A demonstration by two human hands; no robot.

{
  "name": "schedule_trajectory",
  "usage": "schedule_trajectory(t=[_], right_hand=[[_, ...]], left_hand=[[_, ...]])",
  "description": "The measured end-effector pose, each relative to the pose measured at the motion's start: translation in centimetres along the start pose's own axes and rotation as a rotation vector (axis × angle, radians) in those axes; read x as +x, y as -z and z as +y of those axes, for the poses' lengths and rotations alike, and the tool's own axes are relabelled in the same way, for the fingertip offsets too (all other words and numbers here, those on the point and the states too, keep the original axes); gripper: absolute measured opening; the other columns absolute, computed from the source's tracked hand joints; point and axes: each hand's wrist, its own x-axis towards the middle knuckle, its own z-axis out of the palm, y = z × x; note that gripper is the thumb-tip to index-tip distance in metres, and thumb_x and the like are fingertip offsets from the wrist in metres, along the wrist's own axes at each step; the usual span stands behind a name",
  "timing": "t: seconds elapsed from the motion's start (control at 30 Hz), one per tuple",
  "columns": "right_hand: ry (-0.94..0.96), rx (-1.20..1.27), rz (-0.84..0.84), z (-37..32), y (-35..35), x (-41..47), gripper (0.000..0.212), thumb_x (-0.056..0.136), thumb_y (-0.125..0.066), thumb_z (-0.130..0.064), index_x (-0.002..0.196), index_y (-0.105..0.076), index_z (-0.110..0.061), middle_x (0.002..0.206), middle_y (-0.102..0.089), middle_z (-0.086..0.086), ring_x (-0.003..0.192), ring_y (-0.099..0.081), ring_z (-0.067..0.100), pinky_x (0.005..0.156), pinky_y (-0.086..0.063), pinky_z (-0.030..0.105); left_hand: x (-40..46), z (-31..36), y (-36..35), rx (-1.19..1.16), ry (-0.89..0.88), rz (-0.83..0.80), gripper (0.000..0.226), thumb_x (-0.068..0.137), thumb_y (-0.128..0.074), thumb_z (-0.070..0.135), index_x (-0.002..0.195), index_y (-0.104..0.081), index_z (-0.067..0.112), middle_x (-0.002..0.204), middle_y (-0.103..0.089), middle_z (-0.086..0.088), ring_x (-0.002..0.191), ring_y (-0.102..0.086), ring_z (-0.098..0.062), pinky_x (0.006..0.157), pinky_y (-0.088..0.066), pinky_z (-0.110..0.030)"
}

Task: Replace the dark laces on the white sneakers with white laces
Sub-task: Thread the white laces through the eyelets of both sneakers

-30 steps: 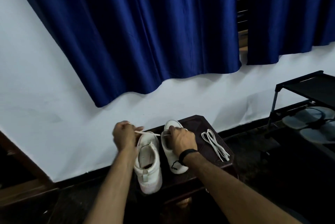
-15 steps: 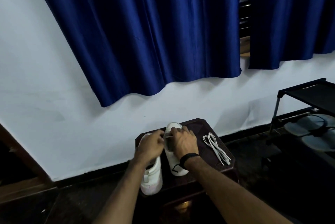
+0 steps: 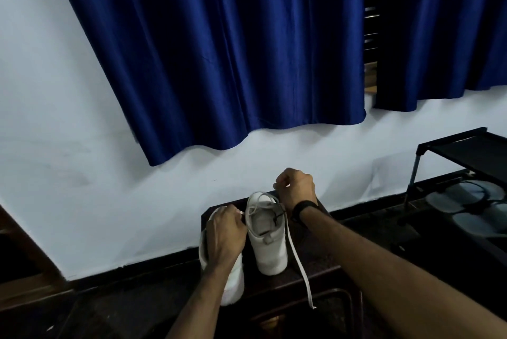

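A white lace (image 3: 295,252) trails off the near edge of a dark table (image 3: 323,261), its free end hanging below the top, as a person relaces a pair of white sneakers. The left hand (image 3: 223,234) rests on the left shoe (image 3: 233,281), fingers curled around a short white lace tip beside the right shoe (image 3: 267,240). That shoe stands heel toward the viewer, the lace looped over its opening and a scrap of dark lace (image 3: 277,218) visible at its collar. Just beyond, the right hand (image 3: 296,187), fingers closed, appears to pinch the lace above the toe. Threading looks barely begun here; the dark lace seems not fully out. Whether the left shoe is laced cannot be told. Behind hang blue curtains (image 3: 219,50).
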Motion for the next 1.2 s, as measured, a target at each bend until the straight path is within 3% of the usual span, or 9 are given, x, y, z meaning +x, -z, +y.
schedule_trajectory(t=[0.23, 0.33, 0.43, 0.53, 0.6, 0.67, 0.8, 0.93, 1.2], right_hand=[[0.031, -0.225, -0.062, 1.9, -3.4, -4.6, 0.035, 0.080, -0.067, -0.035, 0.107, -0.055, -0.017, 0.112, -0.055, 0.006, 0.105, -0.056, 0.029, 0.077, -0.048, 0.037], [0.030, -0.194, 0.052, 2.5, -4.5, -5.7, 0.028, 0.085, -0.060, -0.025, 0.109, -0.050, -0.016, 0.112, -0.052, 0.006, 0.102, -0.057, 0.031, 0.071, -0.045, 0.038], [0.036, -0.206, 0.107, 2.1, -4.8, -6.0, 0.017, 0.091, -0.049, -0.021, 0.107, -0.050, -0.015, 0.111, -0.053, 0.007, 0.101, -0.057, 0.031, 0.071, -0.044, 0.039], [0.032, -0.200, 0.157, 2.1, -5.0, -6.6, 0.016, 0.097, -0.043, -0.027, 0.104, -0.048, -0.014, 0.109, -0.053, 0.008, 0.095, -0.060, 0.033, 0.066, -0.042, 0.039], [-0.014, -0.194, 0.135, 2.2, -4.9, -6.7, 0.023, 0.095, -0.046, -0.034, 0.107, -0.045, -0.014, 0.111, -0.052, 0.008, 0.094, -0.062, 0.033, 0.065, -0.042, 0.038], [-0.058, -0.230, 0.085, 2.3, -4.7, -6.7, 0.033, 0.093, -0.048, -0.040, 0.111, -0.043, -0.013, 0.112, -0.055, 0.009, 0.097, -0.062, 0.032, 0.068, -0.044, 0.038], [-0.110, -0.418, -0.040, 2.6, -3.8, -6.2, 0.053, 0.095, -0.035, -0.059, 0.116, -0.041, -0.011, 0.112, -0.063, 0.012, 0.105, -0.063, 0.030, 0.079, -0.047, 0.037], [-0.117, -0.451, -0.212, 2.9, -2.4, -5.2, 0.066, 0.093, -0.028, -0.067, 0.120, -0.047, -0.010, 0.124, -0.058, 0.017, 0.117, -0.057, 0.033, 0.093, -0.044, 0.040], [-0.083, -0.475, -0.221, 1.5, 0.2, -3.6, 0.064, 0.076, -0.054, -0.075, 0.108, -0.062, -0.021, 0.114, -0.061, 0.009, 0.109, -0.061, 0.028, 0.086, -0.049, 0.034]], left_hand=[[-0.4, 0.0, 1.1, 0.105, 0.118, 0.167, 0.006, 0.079, -0.055, 0.011, 0.073, -0.058, 0.010, 0.074, -0.060, -0.012, 0.071, -0.060, -0.037, 0.061, -0.044, -0.041], [-0.9, 0.0, 1.3, 0.035, 0.174, 0.305, 0.028, 0.085, -0.036, 0.022, 0.078, -0.060, 0.011, 0.076, -0.060, -0.012, 0.074, -0.059, -0.037, 0.063, -0.042, -0.042], [-0.9, -0.2, 1.1, 0.094, 0.139, 0.388, 0.020, 0.089, -0.042, 0.024, 0.090, -0.060, 0.015, 0.091, -0.060, -0.008, 0.089, -0.057, -0.033, 0.075, -0.040, -0.043], [-0.9, -0.2, 0.4, 0.163, -0.139, 0.293, 0.031, 0.093, -0.053, 0.032, 0.118, -0.059, 0.014, 0.120, -0.061, -0.005, 0.117, -0.053, -0.026, 0.099, -0.039, -0.041], [-0.8, 0.2, -0.2, 0.211, -0.302, 0.110, 0.037, 0.095, -0.048, 0.041, 0.121, -0.058, 0.016, 0.116, -0.066, -0.006, 0.115, -0.056, -0.024, 0.107, -0.034, -0.041], [-0.8, 0.5, -0.5, 0.209, -0.270, -0.047, 0.035, 0.095, -0.044, 0.045, 0.113, -0.058, 0.017, 0.103, -0.070, -0.008, 0.105, -0.060, -0.027, 0.102, -0.038, -0.040], [-0.5, 0.5, -0.4, 0.166, -0.163, -0.095, 0.031, 0.095, -0.041, 0.043, 0.097, -0.056, 0.016, 0.101, -0.066, -0.007, 0.098, -0.062, -0.029, 0.078, -0.046, -0.040], [-0.5, 0.7, -0.5, 0.170, -0.138, -0.054, 0.030, 0.092, -0.046, 0.042, 0.092, -0.056, 0.013, 0.100, -0.063, -0.007, 0.097, -0.061, -0.027, 0.074, -0.046, -0.040], [-0.4, 0.7, -0.8, 0.068, -0.059, -0.017, 0.026, 0.079, -0.063, 0.032, 0.086, -0.057, 0.008, 0.091, -0.063, -0.009, 0.093, -0.059, -0.028, 0.074, -0.043, -0.036]])
